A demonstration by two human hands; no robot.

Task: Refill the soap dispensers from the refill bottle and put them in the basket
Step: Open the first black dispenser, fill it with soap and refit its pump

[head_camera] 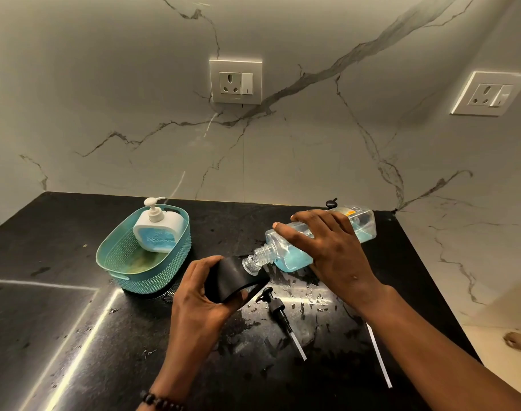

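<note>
1. Fingers of left hand (pixel 204 287) wrap a black dispenser (pixel 234 277), lower centre of frame, tilted, its opening toward the refill bottle's mouth.
2. Right hand (pixel 327 247) grasps the clear refill bottle (pixel 291 256) from above, right of centre, fingers curled over its body. Bottle lies nearly horizontal, threaded neck angled down-left, touching or just at the dispenser opening; cannot tell which.
3. Blue liquid pools along the bottle's low side.
4. Teal basket (pixel 119 256) sits left of centre on the black countertop (pixel 60 336). White pump dispenser (pixel 159 229) with blue liquid stands inside it, against the far wall.
5. Black pump head (pixel 278 310) with tube lies on the counter just below the dispenser, apart from it.
6. Second white tube (pixel 379 355) lies lower right, partly under the right forearm.
7. Counter is wet around the pump.
8. Beaded bracelet (pixel 161 400) on left wrist, bottom edge.
</note>
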